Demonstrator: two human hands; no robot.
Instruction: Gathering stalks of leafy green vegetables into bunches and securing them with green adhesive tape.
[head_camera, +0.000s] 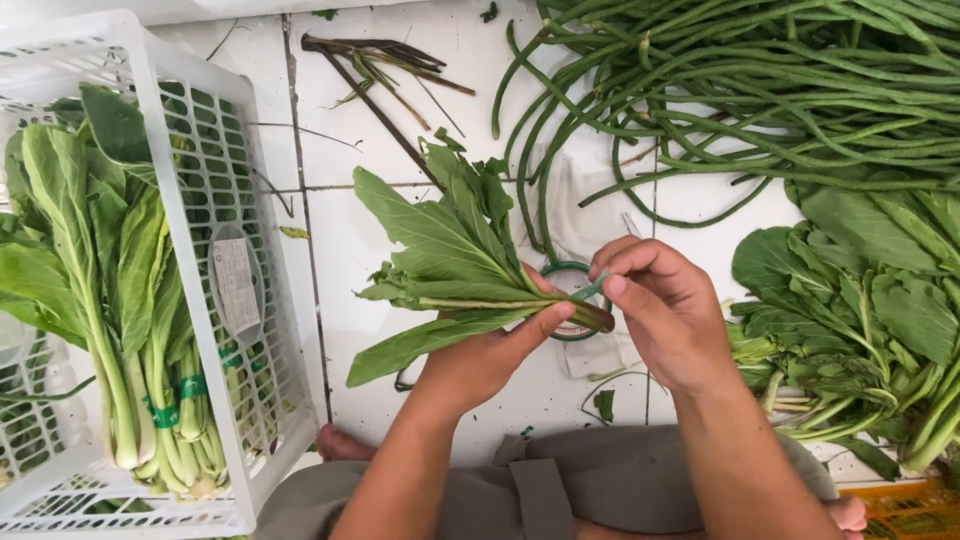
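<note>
Overhead, from the head camera, we record our left hand (490, 355) closed around a small bunch of leafy greens (450, 265), thumb pressed along the stems, leaves fanning up and to the left over the white tiled floor (340, 240). The bunch is held clear of the floor, roughly centre frame, stem ends pointing right.

Our right hand (665, 305) sits just beside the stem ends, fingers curled and pinched on a strip of green tape (590, 288) that meets the stems. Directly beneath the two hands a roll of green tape (560, 272) lies on the floor, partly hidden by the thumb and stems.

To the left we note a white plastic crate (200, 180) with lattice walls, holding bunched greens (110, 300) stood side by side; several carry green bands near the base of the stems. A label is fixed to the crate's wall.

To the right, a loose pile of leafy greens (860, 300) lies on the floor, near the right forearm. Above it, a large heap of long green beans (750, 90) spreads across the upper right. A few discarded stalks (385, 60) lie at top centre, well apart from the hands.

At the bottom edge we see our grey shorts and part of a bare foot.
</note>
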